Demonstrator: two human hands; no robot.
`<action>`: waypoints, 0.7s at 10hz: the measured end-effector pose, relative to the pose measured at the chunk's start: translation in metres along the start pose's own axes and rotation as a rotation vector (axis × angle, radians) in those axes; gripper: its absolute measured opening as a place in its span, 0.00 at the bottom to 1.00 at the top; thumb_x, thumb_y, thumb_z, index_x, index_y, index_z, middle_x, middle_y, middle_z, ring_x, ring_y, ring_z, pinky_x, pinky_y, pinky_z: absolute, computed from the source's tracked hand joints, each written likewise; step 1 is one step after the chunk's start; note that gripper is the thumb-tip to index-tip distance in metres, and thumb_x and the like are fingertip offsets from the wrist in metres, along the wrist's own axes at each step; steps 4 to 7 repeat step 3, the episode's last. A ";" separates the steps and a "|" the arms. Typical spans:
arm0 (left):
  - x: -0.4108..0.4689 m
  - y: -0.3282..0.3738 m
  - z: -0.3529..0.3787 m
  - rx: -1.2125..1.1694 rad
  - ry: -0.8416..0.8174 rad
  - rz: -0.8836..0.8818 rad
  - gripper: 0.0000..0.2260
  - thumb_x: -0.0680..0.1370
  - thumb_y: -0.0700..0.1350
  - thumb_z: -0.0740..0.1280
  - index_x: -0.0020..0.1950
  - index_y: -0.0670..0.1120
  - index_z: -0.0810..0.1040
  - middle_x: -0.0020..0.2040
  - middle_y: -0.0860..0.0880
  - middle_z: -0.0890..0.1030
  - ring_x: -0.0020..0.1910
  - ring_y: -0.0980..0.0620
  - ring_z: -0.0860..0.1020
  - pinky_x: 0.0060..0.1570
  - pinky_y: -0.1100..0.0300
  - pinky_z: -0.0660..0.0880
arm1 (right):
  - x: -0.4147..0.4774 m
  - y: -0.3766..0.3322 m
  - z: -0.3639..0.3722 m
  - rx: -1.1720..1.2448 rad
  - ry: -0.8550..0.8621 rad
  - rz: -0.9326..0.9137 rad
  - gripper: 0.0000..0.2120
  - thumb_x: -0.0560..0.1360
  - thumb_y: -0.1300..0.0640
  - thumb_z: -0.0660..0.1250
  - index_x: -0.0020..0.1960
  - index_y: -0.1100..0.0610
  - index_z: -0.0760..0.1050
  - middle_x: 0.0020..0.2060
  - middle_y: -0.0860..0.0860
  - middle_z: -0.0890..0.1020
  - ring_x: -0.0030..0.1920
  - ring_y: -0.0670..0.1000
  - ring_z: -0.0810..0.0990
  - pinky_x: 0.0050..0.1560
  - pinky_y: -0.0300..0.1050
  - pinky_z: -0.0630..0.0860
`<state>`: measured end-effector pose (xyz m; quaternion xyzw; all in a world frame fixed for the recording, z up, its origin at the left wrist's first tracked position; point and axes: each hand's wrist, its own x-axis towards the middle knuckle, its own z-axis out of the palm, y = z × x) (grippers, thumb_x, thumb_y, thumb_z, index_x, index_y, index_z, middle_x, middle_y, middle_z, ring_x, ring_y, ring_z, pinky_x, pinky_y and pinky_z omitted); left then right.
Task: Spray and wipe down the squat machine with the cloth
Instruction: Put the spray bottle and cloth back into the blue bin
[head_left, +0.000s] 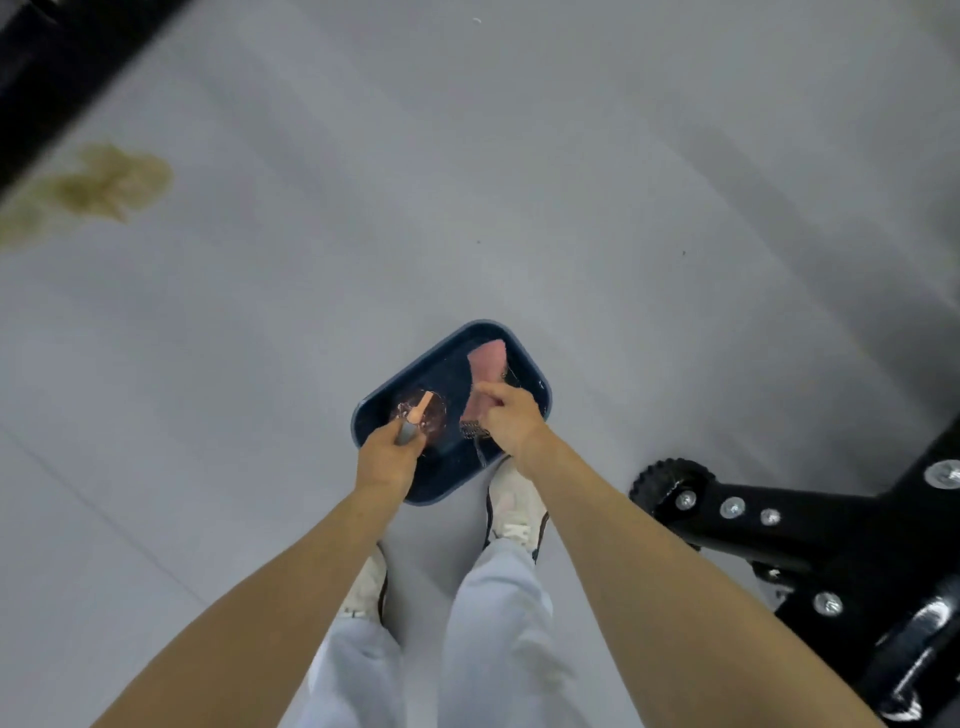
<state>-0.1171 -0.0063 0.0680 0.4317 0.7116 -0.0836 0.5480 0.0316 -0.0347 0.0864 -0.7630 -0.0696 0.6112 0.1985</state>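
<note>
Over a floor tray, the left hand grips the bottle by its neck; the right hand holds the cloth, likely soft and light, best bunched.

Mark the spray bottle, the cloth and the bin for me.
spray bottle (420, 408), head view, on its pink spray head.
cloth (488, 359), head view, on its pink far end.
bin (448, 470), head view, on its bare near inside.

The 2 bare arms extend downward side by side, left hand curled round the spray bottle, right hand pinching the cloth.
</note>
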 end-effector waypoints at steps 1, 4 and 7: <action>0.001 0.003 0.001 -0.023 -0.005 -0.027 0.08 0.81 0.43 0.63 0.55 0.41 0.78 0.48 0.44 0.77 0.48 0.47 0.73 0.50 0.57 0.68 | -0.001 -0.007 -0.007 -0.075 -0.077 0.038 0.27 0.78 0.68 0.60 0.74 0.53 0.64 0.77 0.53 0.50 0.73 0.54 0.61 0.63 0.36 0.66; -0.004 0.022 -0.002 0.181 -0.107 -0.056 0.16 0.79 0.38 0.64 0.66 0.41 0.71 0.58 0.41 0.77 0.59 0.40 0.74 0.61 0.51 0.70 | -0.033 0.006 -0.026 0.007 -0.085 0.076 0.22 0.77 0.68 0.61 0.70 0.58 0.69 0.66 0.56 0.71 0.54 0.50 0.72 0.46 0.32 0.69; -0.004 0.022 -0.002 0.181 -0.107 -0.056 0.16 0.79 0.38 0.64 0.66 0.41 0.71 0.58 0.41 0.77 0.59 0.40 0.74 0.61 0.51 0.70 | -0.033 0.006 -0.026 0.007 -0.085 0.076 0.22 0.77 0.68 0.61 0.70 0.58 0.69 0.66 0.56 0.71 0.54 0.50 0.72 0.46 0.32 0.69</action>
